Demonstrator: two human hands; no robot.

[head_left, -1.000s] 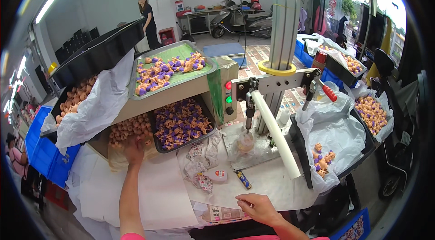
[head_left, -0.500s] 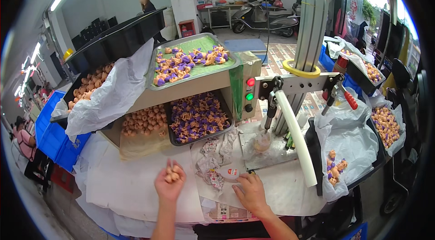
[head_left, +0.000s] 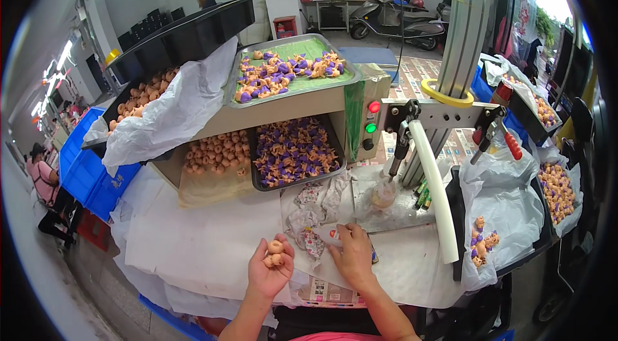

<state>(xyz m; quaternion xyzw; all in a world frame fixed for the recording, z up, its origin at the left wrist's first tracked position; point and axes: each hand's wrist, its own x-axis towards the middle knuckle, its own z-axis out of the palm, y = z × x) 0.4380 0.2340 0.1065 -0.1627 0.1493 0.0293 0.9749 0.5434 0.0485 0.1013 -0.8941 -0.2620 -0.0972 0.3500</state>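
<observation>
Palm up over the front of the white-covered table, my left hand [head_left: 271,269] cups a few small peach doll heads [head_left: 275,248]; one shows a round opening at its top. My right hand [head_left: 353,255] is closed on a small whitish bottle [head_left: 334,234] with a red mark, its narrow end toward the left. Beside the bottle lies a crumpled patterned cloth [head_left: 306,220]. Beyond my right hand stands a hand press with a white tube lever [head_left: 432,190], and a clear rounded piece [head_left: 383,194] sits under its ram.
Doll heads [head_left: 217,154] lie under the shelf, beside a dark tray of purple-and-peach figures [head_left: 296,151]. More figures fill the metal tray [head_left: 351,75] above. A paper-lined bin [head_left: 508,202] holds several figures at right. Red and green buttons [head_left: 371,127] sit beside the press.
My left hand has moved right, toward my right hand, with the doll heads. My right hand has gripped the bottle, which lay on the table, and tilted it. The view has shifted slightly.
</observation>
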